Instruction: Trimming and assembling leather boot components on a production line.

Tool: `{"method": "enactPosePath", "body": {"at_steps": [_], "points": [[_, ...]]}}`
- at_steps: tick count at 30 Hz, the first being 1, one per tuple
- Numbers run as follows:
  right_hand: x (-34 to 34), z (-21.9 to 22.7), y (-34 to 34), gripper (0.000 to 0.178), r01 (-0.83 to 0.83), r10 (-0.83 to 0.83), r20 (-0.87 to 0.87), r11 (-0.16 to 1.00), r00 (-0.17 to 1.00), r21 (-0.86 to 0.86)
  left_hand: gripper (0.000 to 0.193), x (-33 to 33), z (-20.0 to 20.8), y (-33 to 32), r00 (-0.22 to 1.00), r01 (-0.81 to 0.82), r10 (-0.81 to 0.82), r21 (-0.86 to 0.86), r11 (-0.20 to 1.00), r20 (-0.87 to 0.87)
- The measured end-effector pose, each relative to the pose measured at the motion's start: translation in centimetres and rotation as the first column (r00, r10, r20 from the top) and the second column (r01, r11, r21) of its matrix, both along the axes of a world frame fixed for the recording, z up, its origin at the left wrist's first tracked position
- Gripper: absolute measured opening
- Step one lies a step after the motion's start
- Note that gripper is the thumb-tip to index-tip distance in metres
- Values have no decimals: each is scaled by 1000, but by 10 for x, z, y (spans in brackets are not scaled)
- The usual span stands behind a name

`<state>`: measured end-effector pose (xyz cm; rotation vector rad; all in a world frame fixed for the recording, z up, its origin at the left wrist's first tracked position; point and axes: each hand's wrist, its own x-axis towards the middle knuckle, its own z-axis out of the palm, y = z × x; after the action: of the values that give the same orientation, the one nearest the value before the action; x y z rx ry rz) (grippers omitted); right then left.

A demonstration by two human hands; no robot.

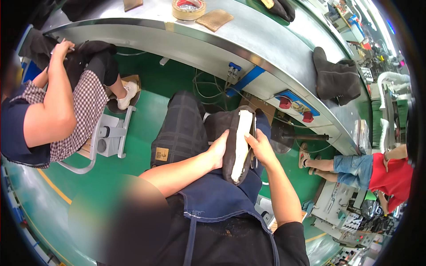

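On my lap lies a dark brown boot, its underside turned up. A long cream-white strip runs down the middle of that underside. My left hand grips the boot's left side, the fingers mostly hidden beneath it. My right hand closes on the other side, with the thumb pressed at the edge of the white strip. Between the right hand and the boot shows a narrow dark, partly shiny piece; its kind I cannot make out. A navy apron covers my lap below the boot.
A metal workbench curves across the front, bearing a tape roll, a brown pad and another dark boot. Sockets and cables hang beneath. One co-worker sits at left; another person in red is at right.
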<state>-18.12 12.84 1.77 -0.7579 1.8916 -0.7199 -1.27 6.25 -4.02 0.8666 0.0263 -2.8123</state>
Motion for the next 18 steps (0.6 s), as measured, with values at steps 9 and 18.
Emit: {"method": "enactPosePath", "body": {"at_steps": [9, 18], "points": [[42, -37, 18, 51, 250, -215, 193, 951, 957, -181, 72, 40, 24, -53, 945, 324, -287, -316, 892, 160], [11, 58, 23, 24, 113, -107, 166, 993, 980, -26, 74, 49, 65, -30, 686, 721, 237, -686, -94, 688]]}}
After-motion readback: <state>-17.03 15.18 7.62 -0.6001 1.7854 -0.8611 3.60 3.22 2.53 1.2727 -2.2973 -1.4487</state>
